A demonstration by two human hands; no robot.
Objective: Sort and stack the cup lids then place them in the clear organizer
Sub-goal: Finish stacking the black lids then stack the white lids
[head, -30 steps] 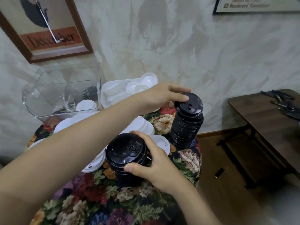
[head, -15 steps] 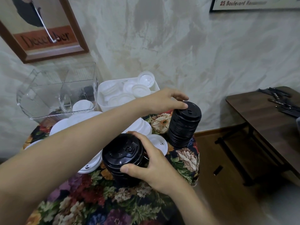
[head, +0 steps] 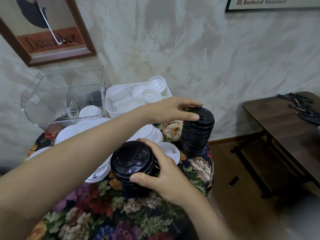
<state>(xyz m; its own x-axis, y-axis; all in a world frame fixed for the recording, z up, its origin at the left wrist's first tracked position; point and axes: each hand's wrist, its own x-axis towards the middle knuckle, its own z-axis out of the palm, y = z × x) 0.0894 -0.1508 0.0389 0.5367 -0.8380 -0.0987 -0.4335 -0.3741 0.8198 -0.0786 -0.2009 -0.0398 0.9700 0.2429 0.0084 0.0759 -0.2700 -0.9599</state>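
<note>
Squashed a bit shorter than a second ago, the far black lid stack (head: 195, 135) is being pinched at its top lid between the thumb and fingers of the left hand (head: 171, 110); it's being kept upright on the floral tablecloth (head: 103, 213), well to the right of the clear organizer (head: 52, 104); the near black lid stack (head: 131, 160) is being gripped round its side by the right hand (head: 166, 175), thumb and fingers curled on it, in front of the organizer; loose white lids (head: 168, 150) are lying between the organizer and both stacks; a white tub (head: 110, 94) of more lids is sitting just right of the organizer.
</note>
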